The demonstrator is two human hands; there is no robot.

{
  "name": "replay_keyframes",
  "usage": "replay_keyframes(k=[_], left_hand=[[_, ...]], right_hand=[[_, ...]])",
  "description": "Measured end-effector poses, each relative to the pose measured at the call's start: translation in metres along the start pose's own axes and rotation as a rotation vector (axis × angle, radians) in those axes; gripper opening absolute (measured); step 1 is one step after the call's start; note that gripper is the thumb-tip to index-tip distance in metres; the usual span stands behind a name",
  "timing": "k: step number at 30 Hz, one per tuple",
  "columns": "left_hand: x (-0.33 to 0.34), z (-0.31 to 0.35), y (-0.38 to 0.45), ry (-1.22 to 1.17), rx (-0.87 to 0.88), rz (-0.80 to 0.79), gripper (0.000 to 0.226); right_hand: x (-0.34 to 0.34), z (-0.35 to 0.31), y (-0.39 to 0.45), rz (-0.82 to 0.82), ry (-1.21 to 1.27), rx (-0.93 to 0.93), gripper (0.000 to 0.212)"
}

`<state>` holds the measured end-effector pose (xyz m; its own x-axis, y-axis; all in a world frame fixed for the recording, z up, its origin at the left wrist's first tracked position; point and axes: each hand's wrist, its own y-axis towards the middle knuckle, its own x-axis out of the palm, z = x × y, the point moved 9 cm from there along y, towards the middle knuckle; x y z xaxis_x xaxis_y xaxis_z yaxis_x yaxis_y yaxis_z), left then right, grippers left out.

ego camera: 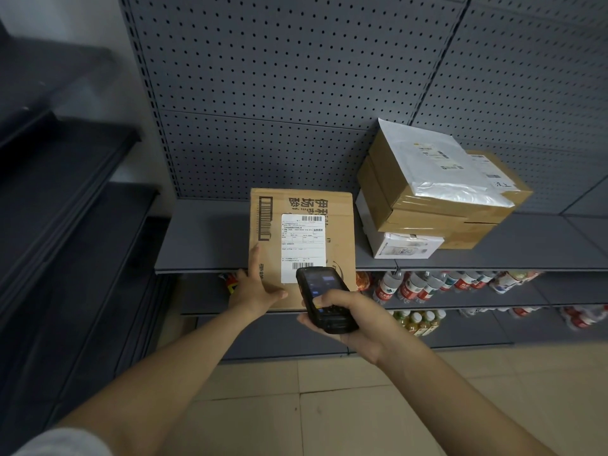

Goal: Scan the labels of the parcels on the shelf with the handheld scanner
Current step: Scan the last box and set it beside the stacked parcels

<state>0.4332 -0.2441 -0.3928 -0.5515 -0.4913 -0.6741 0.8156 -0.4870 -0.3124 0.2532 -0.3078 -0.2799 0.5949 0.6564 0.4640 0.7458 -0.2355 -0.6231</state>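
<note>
Scanning is the step in hand: the right hand (353,319) is wrapped around the black handheld scanner (324,299), fingers closed under its body and thumb on the keypad, its lit screen facing up and its nose pointing at the lower barcode of the white shipping label (302,246). That label is stuck on the brown carton (301,222), which sits at the front edge of the grey shelf (204,238), overhanging it toward the person. The left hand (255,287) lies spread on the carton's left side, fingers extended and palm pressed against the cardboard, steadying rather than gripping. To do this well, the scanner probably wants backing off slightly, since its nose covers part of the lower barcode; a clear view of the bars should read faster. The left hand should keep the carton from sliding off the edge. Toward the right of the shelf stands a stack of parcels (437,195), brown boxes over a white one with a grey plastic mailer on top; their labels look unscanned as yet, and the mailer's crinkled film may need flattening. Bottled drinks (427,284) fill the shelves below.
</note>
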Motion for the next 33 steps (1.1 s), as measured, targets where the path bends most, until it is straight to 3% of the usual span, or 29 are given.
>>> replay_keyframes(k=[14,23,29,33], left_hand=[[-0.004,0.002,-0.001,0.022,-0.024,-0.015,0.121],[-0.018,0.019,0.016,-0.027,-0.02,-0.092,0.119],[-0.027,0.026,0.043,0.023,0.024,-0.128,0.119],[-0.034,0.039,0.064,-0.018,0.1,-0.161,0.104]], right_hand=[[-0.013,-0.004,0.011,-0.016,-0.057,-0.068,0.031],[-0.062,-0.036,0.032,0.301,-0.467,-0.243,0.077],[-0.074,-0.061,0.051,0.38,-0.485,-0.264,0.077],[-0.077,-0.07,0.071,0.367,-0.457,-0.275,0.078]])
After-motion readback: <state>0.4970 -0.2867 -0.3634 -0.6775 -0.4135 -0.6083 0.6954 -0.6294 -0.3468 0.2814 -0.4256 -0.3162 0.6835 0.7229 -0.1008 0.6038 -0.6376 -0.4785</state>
